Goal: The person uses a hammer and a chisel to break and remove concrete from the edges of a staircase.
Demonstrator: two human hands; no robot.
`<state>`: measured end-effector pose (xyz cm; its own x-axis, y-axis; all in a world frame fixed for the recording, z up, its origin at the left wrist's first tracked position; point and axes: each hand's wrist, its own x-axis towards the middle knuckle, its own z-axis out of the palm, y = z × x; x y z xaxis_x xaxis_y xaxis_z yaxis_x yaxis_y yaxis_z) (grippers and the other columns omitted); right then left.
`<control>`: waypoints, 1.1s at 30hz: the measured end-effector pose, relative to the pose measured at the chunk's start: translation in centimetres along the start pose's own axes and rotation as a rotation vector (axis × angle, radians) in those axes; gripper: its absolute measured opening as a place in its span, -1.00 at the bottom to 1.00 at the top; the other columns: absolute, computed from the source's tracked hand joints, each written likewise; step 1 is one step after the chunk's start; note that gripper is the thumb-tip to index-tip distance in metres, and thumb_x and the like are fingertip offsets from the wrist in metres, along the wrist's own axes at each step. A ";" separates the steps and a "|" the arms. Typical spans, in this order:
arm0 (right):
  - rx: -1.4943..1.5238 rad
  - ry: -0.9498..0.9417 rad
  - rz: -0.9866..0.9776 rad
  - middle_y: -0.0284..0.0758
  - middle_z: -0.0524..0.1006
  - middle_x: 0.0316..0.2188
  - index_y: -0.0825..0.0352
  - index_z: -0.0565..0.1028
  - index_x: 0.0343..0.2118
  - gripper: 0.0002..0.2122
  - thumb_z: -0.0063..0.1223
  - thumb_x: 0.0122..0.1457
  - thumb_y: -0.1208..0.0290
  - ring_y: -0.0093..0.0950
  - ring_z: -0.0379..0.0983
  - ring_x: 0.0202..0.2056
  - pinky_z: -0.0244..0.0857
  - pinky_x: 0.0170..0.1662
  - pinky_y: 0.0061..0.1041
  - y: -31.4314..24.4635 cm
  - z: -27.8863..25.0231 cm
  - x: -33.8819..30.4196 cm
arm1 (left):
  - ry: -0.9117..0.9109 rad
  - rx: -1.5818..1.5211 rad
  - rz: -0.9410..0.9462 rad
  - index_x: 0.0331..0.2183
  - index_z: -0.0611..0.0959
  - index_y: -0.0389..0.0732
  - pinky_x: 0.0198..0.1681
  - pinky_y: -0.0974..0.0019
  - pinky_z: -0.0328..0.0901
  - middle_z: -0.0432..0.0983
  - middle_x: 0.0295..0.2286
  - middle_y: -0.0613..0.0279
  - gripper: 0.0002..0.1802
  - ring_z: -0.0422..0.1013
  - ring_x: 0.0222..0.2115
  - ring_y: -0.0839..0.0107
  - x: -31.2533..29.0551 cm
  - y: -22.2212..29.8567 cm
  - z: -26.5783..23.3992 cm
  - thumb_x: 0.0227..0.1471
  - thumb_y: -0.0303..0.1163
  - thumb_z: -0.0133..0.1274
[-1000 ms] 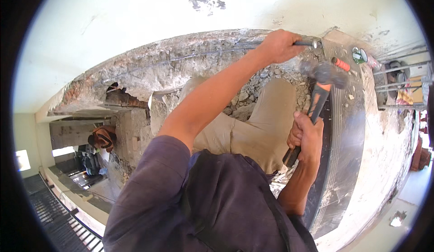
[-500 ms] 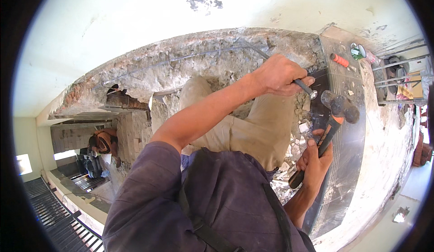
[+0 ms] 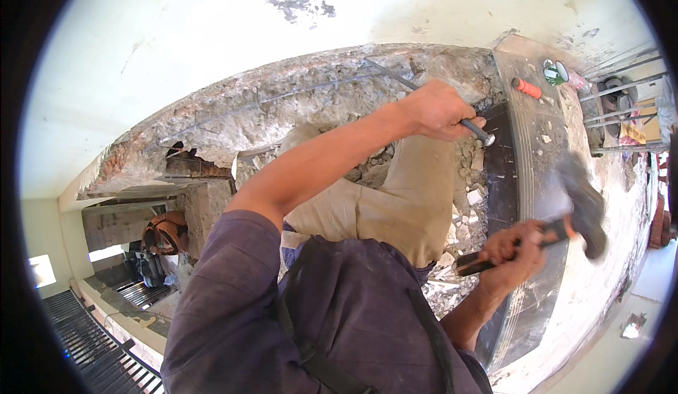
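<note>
We see the fingers of the left hand (image 3: 441, 114) wrapped firmly around a dark metal chisel (image 3: 393, 76), a slim rod slanting away to the upper left, its round, shiny end poking out below the fist; that chisel is our landmark. Its far tip lies over or against a rough, chipped band of masonry (image 3: 282, 97); we cannot tell if they touch. To the lower right of the chisel, the fingers of the right hand (image 3: 512, 256) are curled around the handle of a hammer (image 3: 561, 230), its dark head blurred and well apart from the chisel's shiny end. We judge the chisel stiff and fairly weighty, perhaps slippery with dust, best held mid-shaft, clear of the round end. The hammer looks head-heavy, so we would grip it low on its orange-and-black handle. Below the chisel are tan-trousered legs (image 3: 417, 189) and loose, crumbly rubble (image 3: 460, 233); to its right runs a dark slab (image 3: 504, 175), with an orange-red cylinder (image 3: 526, 88) beyond. Above the chisel rises a pale wall (image 3: 212, 34); far to its lower left, another person (image 3: 166, 233) is bent over.
</note>
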<state>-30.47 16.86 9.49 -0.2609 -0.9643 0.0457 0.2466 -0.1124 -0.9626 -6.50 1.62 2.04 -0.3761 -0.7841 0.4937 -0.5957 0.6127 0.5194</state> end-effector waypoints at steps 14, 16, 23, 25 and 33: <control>-0.176 0.045 0.029 -0.49 0.20 -0.78 0.25 0.30 -0.47 -0.78 0.08 0.27 0.38 -0.67 0.08 -0.79 0.01 -0.73 -0.58 3.0 -1.0 -1.1 | -0.074 0.030 -0.003 -0.41 0.74 0.03 -0.54 0.10 0.30 0.53 -0.63 0.11 -0.88 0.45 -0.59 0.03 -0.9 -1.2 0.9 -0.07 -0.24 0.20; 0.101 -0.174 -0.365 -0.49 0.18 -0.79 0.21 0.24 -0.54 -0.71 -0.07 0.33 0.29 -0.67 0.07 -0.79 0.01 -0.72 -0.60 -0.4 -4.6 2.0 | -0.071 0.030 -0.060 -0.41 0.74 0.03 -0.54 0.10 0.30 0.53 -0.63 0.11 -0.88 0.45 -0.59 0.03 -0.8 -1.0 0.2 -0.08 -0.24 0.20; 0.046 -0.110 -0.143 -0.52 0.18 -0.76 0.18 0.24 -0.56 -0.73 -0.06 0.29 0.33 -0.66 0.06 -0.78 -0.02 -0.69 -0.60 0.1 2.1 1.2 | -0.014 -0.031 -0.037 -0.43 0.75 -0.03 -0.53 0.06 0.30 0.51 -0.68 0.13 -0.82 0.45 -0.61 0.02 0.4 -0.9 -0.6 -0.02 -0.16 0.20; -0.205 -0.280 0.433 -0.51 0.15 -0.77 0.24 0.27 -0.48 -0.78 0.07 0.25 0.44 -0.66 0.07 -0.79 -0.01 -0.70 -0.60 4.3 3.7 -0.5 | -0.072 0.033 -0.041 -0.27 0.79 0.03 -0.51 0.08 0.33 0.56 -0.62 0.13 -0.74 0.48 -0.58 0.05 0.3 -1.6 0.2 -0.12 -0.28 0.25; 0.371 -0.102 -0.259 -0.52 0.13 -0.74 0.29 0.31 -0.45 -0.83 -0.06 0.28 0.39 -0.70 0.00 -0.79 -0.09 -0.74 -0.63 -6.0 -3.3 2.5 | -0.048 -0.001 -0.115 -0.59 0.65 -0.17 -0.52 -0.03 0.30 0.46 -0.70 -0.01 -0.57 0.43 -0.60 -0.09 0.9 -1.3 0.5 0.09 -0.02 0.14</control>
<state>-35.72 15.92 14.45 -0.2693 -0.9096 0.3165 0.5073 -0.4133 -0.7562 -6.37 0.08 1.42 -0.3386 -0.8532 0.3968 -0.6362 0.5183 0.5715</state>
